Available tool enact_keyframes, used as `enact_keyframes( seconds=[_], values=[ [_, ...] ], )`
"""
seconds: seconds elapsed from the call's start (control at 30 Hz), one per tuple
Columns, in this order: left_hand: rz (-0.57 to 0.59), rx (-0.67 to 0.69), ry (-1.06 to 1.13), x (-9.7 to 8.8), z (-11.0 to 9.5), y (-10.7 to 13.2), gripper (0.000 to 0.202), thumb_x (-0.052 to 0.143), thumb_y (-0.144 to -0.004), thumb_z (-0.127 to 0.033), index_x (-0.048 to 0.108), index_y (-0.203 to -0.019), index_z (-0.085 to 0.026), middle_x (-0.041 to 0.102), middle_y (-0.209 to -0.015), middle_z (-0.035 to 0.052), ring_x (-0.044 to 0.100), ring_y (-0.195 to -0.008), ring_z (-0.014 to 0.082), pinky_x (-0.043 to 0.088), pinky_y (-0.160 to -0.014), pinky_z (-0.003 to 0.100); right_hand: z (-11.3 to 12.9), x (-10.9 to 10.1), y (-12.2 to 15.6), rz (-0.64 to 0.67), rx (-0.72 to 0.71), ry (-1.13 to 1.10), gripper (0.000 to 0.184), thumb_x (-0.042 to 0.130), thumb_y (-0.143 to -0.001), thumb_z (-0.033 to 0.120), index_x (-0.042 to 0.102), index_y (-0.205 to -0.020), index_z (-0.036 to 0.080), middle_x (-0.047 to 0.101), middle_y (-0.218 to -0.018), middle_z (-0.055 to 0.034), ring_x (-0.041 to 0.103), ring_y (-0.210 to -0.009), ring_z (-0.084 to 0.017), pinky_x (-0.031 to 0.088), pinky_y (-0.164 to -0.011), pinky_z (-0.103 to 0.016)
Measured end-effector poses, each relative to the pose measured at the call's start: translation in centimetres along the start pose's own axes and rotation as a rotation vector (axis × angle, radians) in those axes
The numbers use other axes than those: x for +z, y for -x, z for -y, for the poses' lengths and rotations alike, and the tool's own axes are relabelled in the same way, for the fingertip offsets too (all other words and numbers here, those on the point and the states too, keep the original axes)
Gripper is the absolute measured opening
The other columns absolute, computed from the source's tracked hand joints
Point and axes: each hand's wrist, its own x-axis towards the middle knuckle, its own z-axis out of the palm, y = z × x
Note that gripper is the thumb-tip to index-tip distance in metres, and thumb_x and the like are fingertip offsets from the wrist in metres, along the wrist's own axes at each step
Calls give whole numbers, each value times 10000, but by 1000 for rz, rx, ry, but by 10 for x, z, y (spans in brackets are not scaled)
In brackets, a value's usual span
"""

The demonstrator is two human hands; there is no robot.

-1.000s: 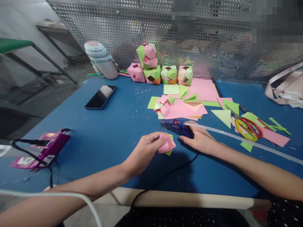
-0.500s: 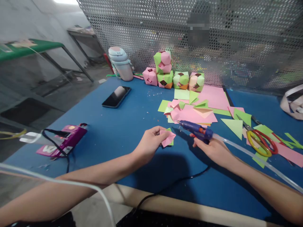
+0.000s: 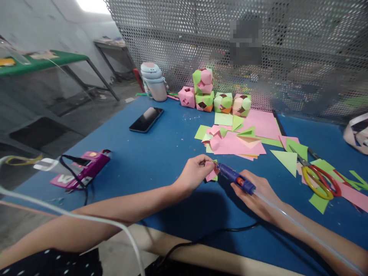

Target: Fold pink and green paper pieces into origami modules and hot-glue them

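Note:
My left hand [image 3: 194, 174] pinches a small folded pink and green paper piece [image 3: 211, 174] just above the blue table [image 3: 149, 153]. My right hand [image 3: 257, 191] grips a blue glue gun [image 3: 234, 177] with an orange trigger and a long clear glue stick trailing back over my forearm. The gun's nozzle touches the paper piece at its right side. A black cord runs from the gun down toward the table's front edge.
Folded paper cubes [image 3: 214, 96] stand stacked by the perforated metal screen [image 3: 230, 46]. Loose pink and green sheets [image 3: 238, 138] lie mid-table. Scissors [image 3: 317, 174] lie at the right, a phone [image 3: 146, 119] and bottle [image 3: 155, 81] at the left, a magenta device [image 3: 82, 172] near the left edge.
My right hand lifted the glue gun off the table and brought its nozzle to the paper piece in my left hand. The view shifted left.

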Motion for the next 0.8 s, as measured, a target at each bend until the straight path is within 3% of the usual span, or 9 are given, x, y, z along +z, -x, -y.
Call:
enact_keyframes(
  seconds=[0.27,0.8],
  values=[
    [-7,3,-31,0,4,-2,136,622,-737,-276,597,-759,-144,566,-609,-20,514,-534,98,377,-492,195,-6,1,2,3,-67,67,74,522,-862,264,497,-848,197,564,-695,2,559,-589,-145,388,-562,-250],
    [-32,3,-26,-1,6,-3,135,630,-733,-272,603,-771,-145,578,-615,-18,515,-535,100,377,-494,196,-4,1,3,29,-20,101,106,529,-857,274,472,-800,205,555,-660,15,546,-553,-137,363,-533,-243]
  ],
)
